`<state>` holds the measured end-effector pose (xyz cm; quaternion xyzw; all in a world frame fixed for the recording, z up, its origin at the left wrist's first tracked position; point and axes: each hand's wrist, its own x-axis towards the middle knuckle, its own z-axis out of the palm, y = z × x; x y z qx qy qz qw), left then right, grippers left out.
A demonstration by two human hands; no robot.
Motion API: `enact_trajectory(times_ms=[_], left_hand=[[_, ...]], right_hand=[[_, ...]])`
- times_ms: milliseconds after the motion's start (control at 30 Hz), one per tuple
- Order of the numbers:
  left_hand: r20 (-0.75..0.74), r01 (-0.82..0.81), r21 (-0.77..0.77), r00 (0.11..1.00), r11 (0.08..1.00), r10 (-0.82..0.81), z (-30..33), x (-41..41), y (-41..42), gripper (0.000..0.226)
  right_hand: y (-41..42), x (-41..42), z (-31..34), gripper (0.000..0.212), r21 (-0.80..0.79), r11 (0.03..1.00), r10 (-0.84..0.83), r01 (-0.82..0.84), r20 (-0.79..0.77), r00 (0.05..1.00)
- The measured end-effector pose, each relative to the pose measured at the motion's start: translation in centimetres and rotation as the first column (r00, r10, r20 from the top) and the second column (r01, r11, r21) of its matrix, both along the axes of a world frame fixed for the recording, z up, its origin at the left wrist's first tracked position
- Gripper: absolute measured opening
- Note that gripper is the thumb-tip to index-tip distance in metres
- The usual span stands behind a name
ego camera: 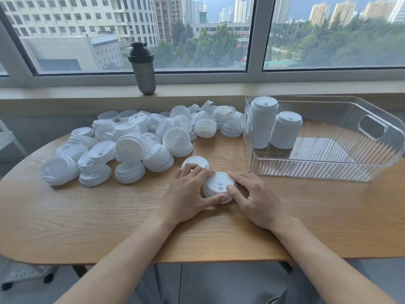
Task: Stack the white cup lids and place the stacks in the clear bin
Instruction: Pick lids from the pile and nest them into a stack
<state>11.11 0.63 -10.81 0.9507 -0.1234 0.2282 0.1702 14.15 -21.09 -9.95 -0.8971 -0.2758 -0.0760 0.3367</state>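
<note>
A short stack of white cup lids [219, 186] stands on the wooden table [87, 216] near its front middle. My left hand [188, 191] grips the stack from the left, thumb along its front. My right hand [254, 196] grips it from the right, thumb on its top. Just behind my left fingers lies another white lid [195, 162]. A big loose pile of white lids [140, 139] covers the table's back left. The clear bin [317, 170] stands at the right and holds two tall lid stacks [263, 121], [285, 130] in its left end.
A dark shaker bottle [143, 69] stands on the window sill behind the pile. The table's front edge runs close to my forearms. Bare wood shows in front of the bin and at the front left.
</note>
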Motion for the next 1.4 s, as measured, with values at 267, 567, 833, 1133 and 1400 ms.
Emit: enact_trajectory(times_ms=[267, 567, 833, 1133, 1400], left_hand=[[0.024, 0.014, 0.005, 1.0, 1.0, -0.014, -0.1, 0.0, 0.3, 0.074], [0.031, -0.238, -0.241, 0.967, 0.941, 0.253, 0.5, 1.8, 2.2, 0.049], [-0.171, -0.26, -0.283, 0.961, 0.923, 0.218, 0.4, 3.4, 3.0, 0.08], [-0.061, -0.199, -0.482, 0.979, 0.853, 0.194, 0.4, 2.2, 2.9, 0.075], [-0.126, -0.208, -0.473, 0.978, 0.856, 0.168, 0.4, 2.1, 2.9, 0.075]], right_hand=[[0.0, -0.2, 0.1, 0.046, -0.011, 1.0, -0.005, 0.005, 0.008, 1.0], [-0.1, -0.2, -0.2, 0.073, -0.047, 0.999, 0.01, -0.008, 0.043, 0.999], [-0.1, 0.1, -0.6, 0.074, -0.035, 0.999, 0.017, -0.014, 0.086, 0.996], [-0.1, 0.0, -0.5, 0.073, -0.017, 1.0, 0.007, -0.006, 0.082, 0.997], [-0.1, -0.1, -0.5, 0.072, -0.019, 1.0, -0.001, 0.003, 0.08, 0.997]])
